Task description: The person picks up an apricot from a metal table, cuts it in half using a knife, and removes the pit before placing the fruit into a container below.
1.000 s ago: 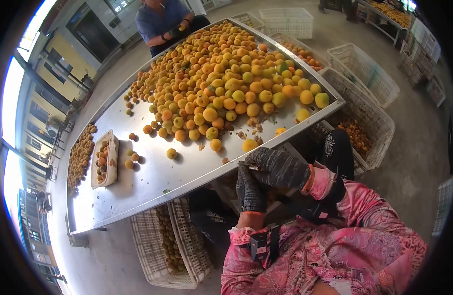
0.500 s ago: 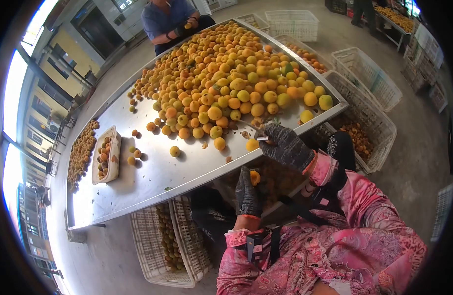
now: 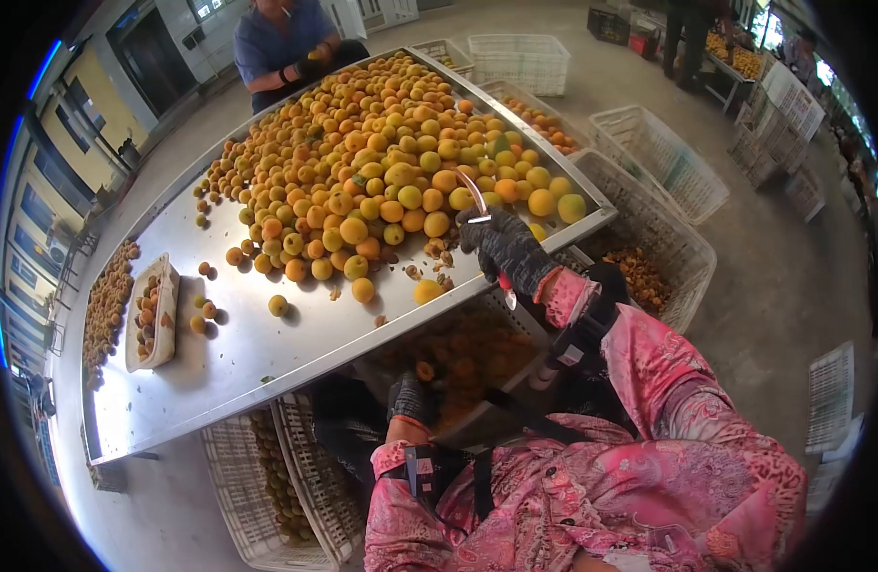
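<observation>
Clearly, the right hand, in a dark grey knitted glove (image 3: 510, 253), has its fingers clamped around a slim curved metal tool with a red part (image 3: 478, 198), just above the right end of the table's near edge. Lower and nearer, the left hand, in a matching glove (image 3: 410, 398), is beside a cut orange fruit (image 3: 424, 370); whether its fingers grip that piece or are apart, I cannot tell. Both are near a pale plastic crate (image 3: 529, 324) under the table, which holds many orange fruit pieces, dim in the shadow.

On the shiny metal table (image 3: 238, 362), a big heap of round yellow-orange fruits (image 3: 362, 172) covers the far and right parts. To the left stands a shallow white plastic tray (image 3: 169, 319) holding small orange and brown round pieces, and beyond it, at the left edge, lies a heap of small brown pieces (image 3: 105, 315).

Near left, a white slatted plastic crate (image 3: 234, 505) on the floor contains small greenish-brown rounds. To the right, a large white perforated crate (image 3: 692, 276) holds orange-brown scraps, and farther back another pale crate contains orange fruits (image 3: 544, 124).
</observation>
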Demonstrator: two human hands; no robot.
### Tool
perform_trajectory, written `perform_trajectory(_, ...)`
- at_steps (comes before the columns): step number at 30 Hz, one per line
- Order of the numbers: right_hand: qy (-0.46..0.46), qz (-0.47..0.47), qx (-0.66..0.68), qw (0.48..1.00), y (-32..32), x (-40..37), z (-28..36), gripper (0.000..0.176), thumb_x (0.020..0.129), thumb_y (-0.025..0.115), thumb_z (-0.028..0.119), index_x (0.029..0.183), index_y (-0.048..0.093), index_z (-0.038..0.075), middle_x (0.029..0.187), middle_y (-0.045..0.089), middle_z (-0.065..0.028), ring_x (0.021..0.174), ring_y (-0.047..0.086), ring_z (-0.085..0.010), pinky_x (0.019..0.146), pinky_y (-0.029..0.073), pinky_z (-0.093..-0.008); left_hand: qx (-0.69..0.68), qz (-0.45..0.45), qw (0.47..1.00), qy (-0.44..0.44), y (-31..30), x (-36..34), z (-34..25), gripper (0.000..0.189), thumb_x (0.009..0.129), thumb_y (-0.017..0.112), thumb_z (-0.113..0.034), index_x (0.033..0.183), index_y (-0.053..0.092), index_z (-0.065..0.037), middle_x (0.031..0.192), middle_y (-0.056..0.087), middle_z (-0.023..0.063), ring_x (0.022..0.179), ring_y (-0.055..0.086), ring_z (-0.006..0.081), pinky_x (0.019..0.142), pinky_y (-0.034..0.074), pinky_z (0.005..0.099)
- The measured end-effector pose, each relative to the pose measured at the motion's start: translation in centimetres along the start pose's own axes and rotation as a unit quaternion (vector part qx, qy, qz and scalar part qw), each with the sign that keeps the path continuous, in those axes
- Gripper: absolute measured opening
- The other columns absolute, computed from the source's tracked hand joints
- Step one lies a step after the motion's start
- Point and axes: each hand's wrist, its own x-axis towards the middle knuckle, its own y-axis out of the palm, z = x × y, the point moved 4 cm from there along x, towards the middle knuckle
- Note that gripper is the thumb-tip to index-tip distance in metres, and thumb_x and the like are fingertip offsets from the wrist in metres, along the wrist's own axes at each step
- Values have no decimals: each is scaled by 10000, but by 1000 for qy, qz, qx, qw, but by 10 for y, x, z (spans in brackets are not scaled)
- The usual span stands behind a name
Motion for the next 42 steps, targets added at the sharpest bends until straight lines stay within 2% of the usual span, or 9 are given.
perform_trajectory(3, -2, 9, 6, 1000, -9, 1, 1, 239, 828, 593, 166, 1028, 557, 40, 692, 593, -59, 363, 441, -91, 321, 345, -212, 367, -32, 906, 209, 2, 14, 9, 413, 672, 707, -275, 1005, 541, -95, 782, 619, 138, 715, 620, 317, 628, 515, 401)
perform_trajectory(6, -14, -1, -1, 1000, -11, -1, 7, 257, 830, 586, 182, 1036, 532, 38, 686, 572, -44, 377, 454, -93, 321, 354, -214, 326, -40, 926, 186, 2, 9, 8, 476, 613, 735, -306, 976, 539, -70, 838, 611, 171, 764, 610, 341, 671, 505, 413)
perform_trajectory(8, -11, -11, 21, 1000, -12, -2, 7, 225, 816, 612, 166, 1000, 552, 53, 661, 561, -29, 369, 442, -88, 312, 347, -217, -247, 15, 968, 34, 6, 10, 21, 457, 638, 729, -285, 980, 525, -61, 877, 609, 157, 809, 614, 316, 659, 507, 405)
perform_trajectory(17, 13, -20, -25, 999, -23, 8, -14, 163, 813, 608, 167, 939, 560, 77, 649, 541, -8, 400, 464, -77, 320, 361, -212, -448, 33, 893, 36, 12, -10, -17, 317, 878, 493, -387, 971, 523, -86, 743, 596, 108, 574, 586, 207, 446, 463, 291)
perform_trajectory(23, 6, 11, -143, 990, -24, 18, -18, 163, 827, 576, 160, 961, 538, 74, 669, 540, -8, 415, 461, -69, 332, 364, -210, -417, 43, 907, 27, 9, -15, -23, 324, 878, 487, -398, 1020, 499, -106, 734, 617, 148, 496, 550, 213, 414, 434, 282)
perform_trajectory(24, -2, 3, -14, 1000, -24, 10, -18, 162, 828, 575, 161, 959, 538, 73, 668, 540, -8, 413, 458, -68, 330, 357, -209, -324, 96, 940, 50, 4, -16, -21, 523, 715, 694, -103, 1147, 419, 1, 922, 597, 98, 855, 594, 186, 768, 485, 283)
perform_trajectory(27, 5, -4, -102, 995, -29, 15, -25, 177, 835, 570, 173, 978, 536, 74, 651, 536, -1, 391, 444, -69, 326, 351, -206, -491, 81, 863, -84, 12, -13, -23, 356, 879, 471, -425, 1007, 506, -94, 722, 617, 136, 459, 526, 198, 407, 413, 286)
perform_trajectory(28, 12, 3, -99, 995, -27, 13, -28, 177, 835, 570, 173, 978, 536, 74, 651, 536, -1, 391, 444, -69, 326, 351, -206, -387, 31, 920, 57, 5, -30, -39, 353, 882, 459, -426, 1000, 511, -97, 714, 614, 132, 458, 520, 189, 406, 405, 293)
perform_trajectory(42, -17, 99, -80, 992, -5, -29, -30, 196, 795, 631, 130, 978, 577, 87, 648, 536, 26, 429, 441, -50, 371, 352, -201, -490, -52, 863, -114, -15, -29, -29, 451, 881, 383, -527, 1107, 461, -145, 808, 565, 101, 558, 528, 219, 450, 420, 330)
